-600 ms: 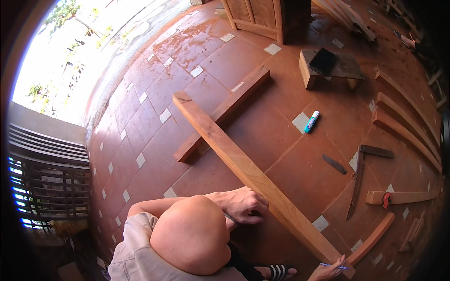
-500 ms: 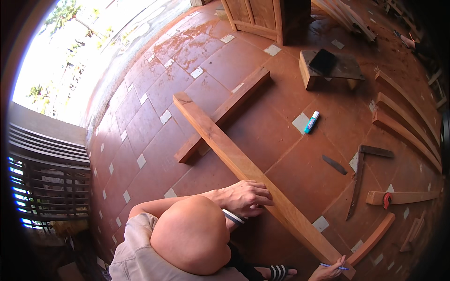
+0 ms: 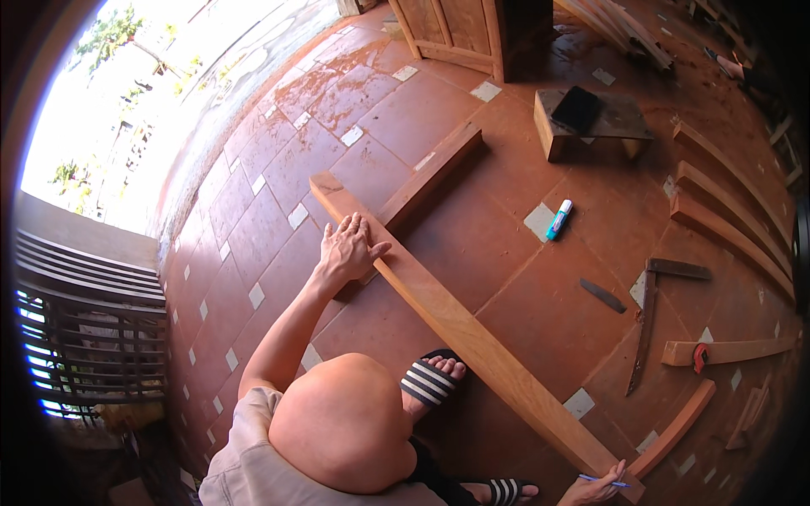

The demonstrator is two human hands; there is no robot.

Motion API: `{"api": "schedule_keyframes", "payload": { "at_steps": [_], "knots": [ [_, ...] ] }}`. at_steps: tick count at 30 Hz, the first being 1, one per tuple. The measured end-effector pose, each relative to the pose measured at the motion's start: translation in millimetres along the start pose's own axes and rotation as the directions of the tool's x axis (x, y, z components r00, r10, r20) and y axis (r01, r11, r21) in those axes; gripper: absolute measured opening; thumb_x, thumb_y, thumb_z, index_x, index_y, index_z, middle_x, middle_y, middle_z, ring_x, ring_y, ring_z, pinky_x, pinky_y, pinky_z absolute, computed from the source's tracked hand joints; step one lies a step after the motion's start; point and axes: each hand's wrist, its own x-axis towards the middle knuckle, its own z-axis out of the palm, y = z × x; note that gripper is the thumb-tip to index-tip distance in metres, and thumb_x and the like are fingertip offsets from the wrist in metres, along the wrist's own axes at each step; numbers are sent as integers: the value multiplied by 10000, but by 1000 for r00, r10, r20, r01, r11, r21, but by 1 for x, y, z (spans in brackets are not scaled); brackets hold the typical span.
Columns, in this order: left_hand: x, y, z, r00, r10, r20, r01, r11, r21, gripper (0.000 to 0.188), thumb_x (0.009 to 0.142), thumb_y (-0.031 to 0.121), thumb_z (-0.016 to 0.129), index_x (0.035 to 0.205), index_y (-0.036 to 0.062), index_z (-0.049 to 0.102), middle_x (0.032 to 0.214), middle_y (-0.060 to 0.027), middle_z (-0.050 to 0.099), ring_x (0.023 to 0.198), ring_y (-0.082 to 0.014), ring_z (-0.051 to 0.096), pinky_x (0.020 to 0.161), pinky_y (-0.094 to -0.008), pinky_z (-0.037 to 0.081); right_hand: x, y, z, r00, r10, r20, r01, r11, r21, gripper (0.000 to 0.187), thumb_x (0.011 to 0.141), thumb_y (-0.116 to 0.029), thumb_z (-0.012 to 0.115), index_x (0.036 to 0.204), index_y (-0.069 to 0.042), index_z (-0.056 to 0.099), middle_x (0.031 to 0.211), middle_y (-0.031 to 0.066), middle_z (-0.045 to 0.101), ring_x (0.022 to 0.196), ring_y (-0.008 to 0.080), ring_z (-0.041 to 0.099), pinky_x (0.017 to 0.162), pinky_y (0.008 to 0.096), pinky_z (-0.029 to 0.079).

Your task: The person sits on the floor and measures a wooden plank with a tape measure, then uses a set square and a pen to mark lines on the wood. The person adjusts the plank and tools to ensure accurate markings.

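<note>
A long wooden beam (image 3: 468,333) runs slantwise across the view, from the upper left down to the lower right. Its far part rests across a second wooden beam (image 3: 434,177) lying on the floor. My left hand (image 3: 344,249) lies on the long beam close to this crossing, fingers stretched out and holding nothing. At the beam's near end, my right hand (image 3: 595,487) is closed on a slim blue pen (image 3: 614,484), its fingers against the wood. Part of this hand is cut off by the lower edge.
To the right are a small wooden stool (image 3: 614,126) with a black object on it, a teal-and-white tube (image 3: 558,221), a dark blade (image 3: 602,296), a try square (image 3: 648,316) and a curved wood piece (image 3: 675,428). A red-and-black item (image 3: 699,357) sits on another board. My sandalled foot (image 3: 432,378) is beside the beam.
My left hand has moved up along the long beam, from its middle to near the crossing, and its fingers have spread flat. My right hand stays at the near end with the pen.
</note>
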Motion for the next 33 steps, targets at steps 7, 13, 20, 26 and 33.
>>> {"api": "schedule_keyframes", "payload": {
  "at_steps": [7, 13, 20, 26, 33],
  "knots": [
    [76, -65, 11, 995, -95, -4, 95, 995, 16, 920, 1054, 723, 477, 1607, -12, 478, 1712, -173, 430, 1627, -326, 331, 1300, -643, 255, 10, -11, -5, 999, 38, -37, -37, 998, 41, 489, 1000, -252, 731, 1377, 40, 619, 1090, 235, 761, 964, 430, 742, 857, 535, 584],
    [110, -93, 16, 984, -120, -128, 119, 993, -18, 860, 1031, 704, 550, 1548, 17, 562, 1630, -161, 526, 1585, -347, 387, 1295, -657, 255, 22, -23, -7, 999, 33, -22, -33, 999, 17, 489, 997, -246, 733, 1375, 43, 619, 1092, 238, 760, 965, 431, 743, 858, 536, 585],
    [92, -80, 0, 991, -95, -94, 98, 994, 36, 766, 1063, 673, 514, 1424, 10, 645, 1537, -147, 602, 1520, -315, 459, 1263, -615, 328, 30, -29, -7, 999, 40, -22, -40, 999, 13, 489, 994, -239, 735, 1373, 46, 618, 1094, 242, 759, 966, 431, 743, 859, 536, 586],
    [74, -63, 0, 996, -38, -86, 46, 995, 89, 617, 1064, 561, 555, 1359, 35, 686, 1472, -136, 637, 1480, -322, 496, 1241, -606, 344, 31, -27, -6, 999, 33, -16, -33, 999, 11, 488, 991, -233, 737, 1371, 49, 617, 1096, 245, 758, 967, 432, 743, 859, 537, 587],
    [54, -46, 14, 980, 139, -145, -117, 981, 152, 357, 868, 120, 622, 1205, 54, 721, 1243, -77, 705, 1299, -302, 619, 1083, -499, 460, 27, -18, -7, 1000, 24, -5, -24, 1000, 10, 488, 988, -227, 740, 1369, 52, 616, 1098, 248, 758, 968, 433, 743, 860, 538, 589]
  ]
}}
